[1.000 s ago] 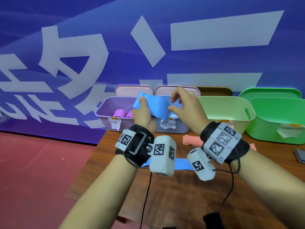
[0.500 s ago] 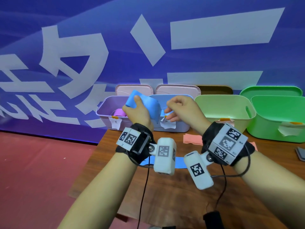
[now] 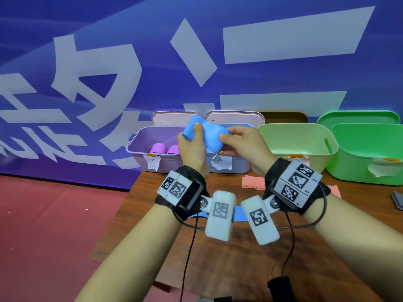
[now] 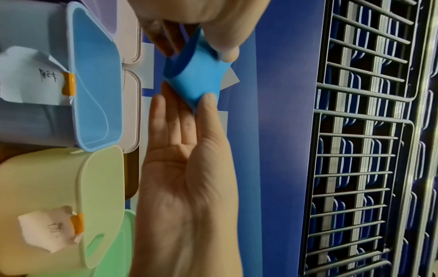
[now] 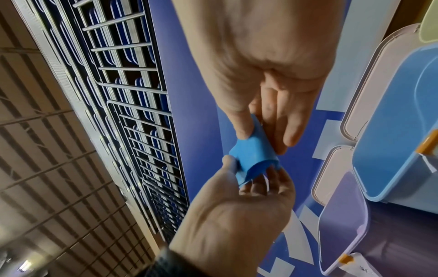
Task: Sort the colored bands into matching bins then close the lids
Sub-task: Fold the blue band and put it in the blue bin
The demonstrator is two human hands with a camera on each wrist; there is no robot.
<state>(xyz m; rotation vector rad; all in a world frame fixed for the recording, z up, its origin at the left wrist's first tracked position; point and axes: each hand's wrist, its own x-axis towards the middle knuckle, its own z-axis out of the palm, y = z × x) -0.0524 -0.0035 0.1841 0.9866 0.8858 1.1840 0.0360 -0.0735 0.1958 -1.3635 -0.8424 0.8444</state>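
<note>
Pinching opposite ends, the left hand [image 3: 193, 147] and right hand [image 3: 244, 144] each kept a grip on the rolled blue band [image 3: 206, 132], held in the air above the blue bin [image 4: 94, 90] and beside the purple bin [image 3: 152, 147] at the table's [image 3: 218, 269] far edge.

This looks like a hall or exhibition venue set up for a recorded demonstration. A big blue banner [image 3: 135, 62] with large white lettering stands right behind a wooden table [image 3: 239, 269], and red carpet [image 3: 54, 236] covers the floor left of the table. Above the banner, the wrist views show rows of blue seats [image 4: 369, 131] behind metal railings [image 4: 355, 155].
</note>
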